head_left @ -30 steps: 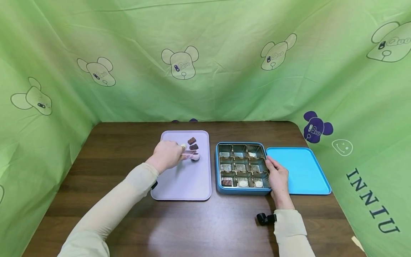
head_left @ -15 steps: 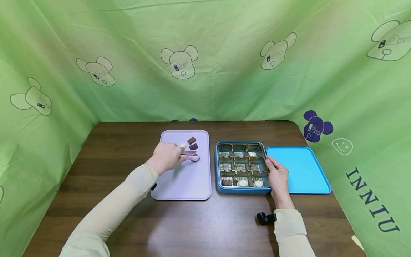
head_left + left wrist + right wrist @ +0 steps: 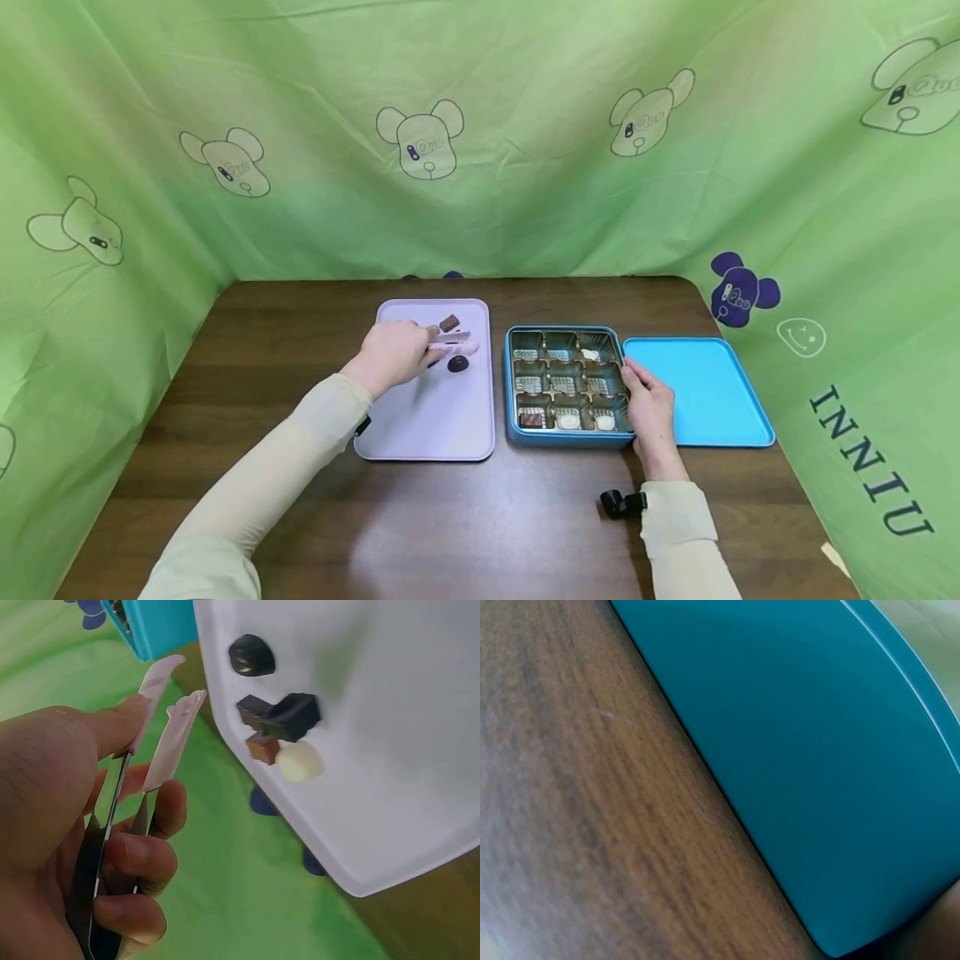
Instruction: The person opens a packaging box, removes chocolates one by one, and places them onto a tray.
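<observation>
My left hand (image 3: 396, 352) grips metal tongs with pale pink, paw-shaped tips (image 3: 174, 739). The tips are spread with nothing between them, over the far part of the lilac tray (image 3: 427, 429). Below lie a round dark chocolate (image 3: 252, 656), two dark blocks (image 3: 294, 716), a brown piece (image 3: 262, 748) and a cream-white round one (image 3: 300, 761). At the right wall of the blue tin (image 3: 570, 439), my right hand (image 3: 651, 410) holds on, thumb at the rim. The tin's front row has a brown chocolate (image 3: 532, 419) at left and white pieces (image 3: 568, 419) in the middle and right compartments.
A bright blue lid (image 3: 712, 392) lies right of the tin, close against it. The tin's divided insert (image 3: 564, 382) has several compartments, with a small white bit in the far right one. The wooden table (image 3: 442, 533) meets a green curtain (image 3: 480, 225) behind.
The tongs have moved slightly away from me on the tray, off the round dark chocolate, which now shows uncovered. The right hand stays at the tin.
</observation>
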A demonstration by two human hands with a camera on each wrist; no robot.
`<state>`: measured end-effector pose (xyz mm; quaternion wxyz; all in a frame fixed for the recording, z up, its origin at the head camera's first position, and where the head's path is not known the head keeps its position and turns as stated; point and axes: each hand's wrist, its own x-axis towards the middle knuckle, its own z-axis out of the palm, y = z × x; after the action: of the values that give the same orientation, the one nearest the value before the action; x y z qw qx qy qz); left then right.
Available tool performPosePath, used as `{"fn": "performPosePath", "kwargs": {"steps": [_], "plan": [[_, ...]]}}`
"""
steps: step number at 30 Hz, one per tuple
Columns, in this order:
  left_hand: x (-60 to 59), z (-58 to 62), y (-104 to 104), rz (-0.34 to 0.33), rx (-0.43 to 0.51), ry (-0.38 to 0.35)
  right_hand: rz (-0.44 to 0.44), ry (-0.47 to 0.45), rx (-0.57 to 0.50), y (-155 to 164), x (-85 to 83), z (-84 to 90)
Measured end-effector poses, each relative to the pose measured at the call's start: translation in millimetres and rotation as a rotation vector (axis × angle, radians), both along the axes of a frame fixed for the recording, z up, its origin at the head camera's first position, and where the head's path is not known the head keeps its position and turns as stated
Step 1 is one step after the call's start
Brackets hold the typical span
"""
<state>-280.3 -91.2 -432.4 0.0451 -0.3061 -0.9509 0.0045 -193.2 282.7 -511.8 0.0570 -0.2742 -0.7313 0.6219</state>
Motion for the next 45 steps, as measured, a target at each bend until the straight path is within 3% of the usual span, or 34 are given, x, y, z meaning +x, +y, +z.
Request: {"fn": "performPosePath", "kwargs": {"steps": [9,15,21,33,45], "plan": [[-11.4,23.3,27.1,-0.071,0.001,-0.003,0.004,-0.008,0.004,0.6,-1.3,0.5],[-16.4,30.8,53.8,-0.112,-0.024,0.020,0.008,-0.014,0.001,0.4,0.0,0.9],[-20.9,33.5,83.9,-0.172,-0.060,0.038,0.001,0.003,-0.002,-0.5,-0.7,1.4],[-25.5,35.6,143.9,-0.275,-0.148,-0.027,0.001,0.006,-0.007,-0.7,0.5,2.0],[-26.8,35.0,187.5,-0.311,-0.270,0.012,-0.004,0.002,-0.018,-0.7,-1.3,2.0]]}}
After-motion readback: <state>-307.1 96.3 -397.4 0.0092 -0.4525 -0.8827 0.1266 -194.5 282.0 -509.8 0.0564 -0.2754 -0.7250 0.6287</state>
